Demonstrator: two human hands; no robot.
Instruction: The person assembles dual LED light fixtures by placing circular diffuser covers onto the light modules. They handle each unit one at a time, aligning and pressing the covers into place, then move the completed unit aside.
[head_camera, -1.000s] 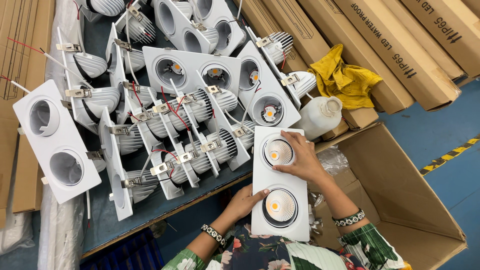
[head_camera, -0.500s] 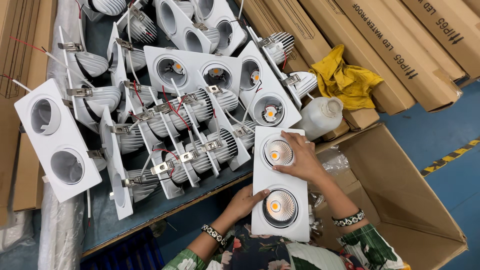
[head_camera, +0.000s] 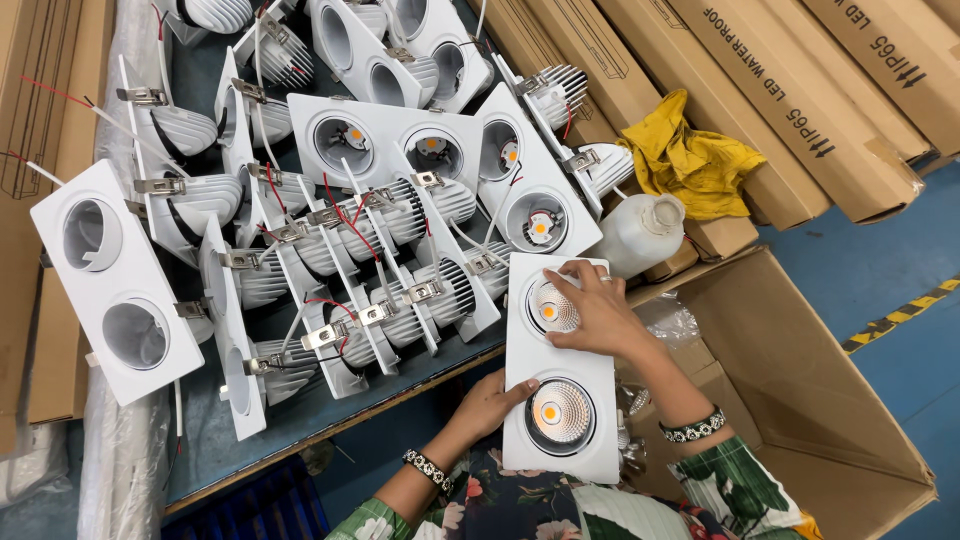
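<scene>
A white twin-lamp downlight fixture (head_camera: 560, 460) with two round reflectors is held face up at the table's front edge. My left hand (head_camera: 488, 402) grips its left side near the lower reflector. My right hand (head_camera: 592, 312) rests over the upper reflector, fingers spread on its rim. Both wrists wear beaded bracelets.
Several similar white twin downlights (head_camera: 400, 150) with finned heat sinks and red wires lie piled on the dark table (head_camera: 300, 410). Another fixture (head_camera: 110, 285) lies far left. A white plastic bottle (head_camera: 640, 232), a yellow cloth (head_camera: 690, 160), long cardboard boxes (head_camera: 800, 90) and an open carton (head_camera: 810, 370) are to the right.
The held fixture has stayed in place. My right hand's fingers have shifted slightly on the upper reflector.
</scene>
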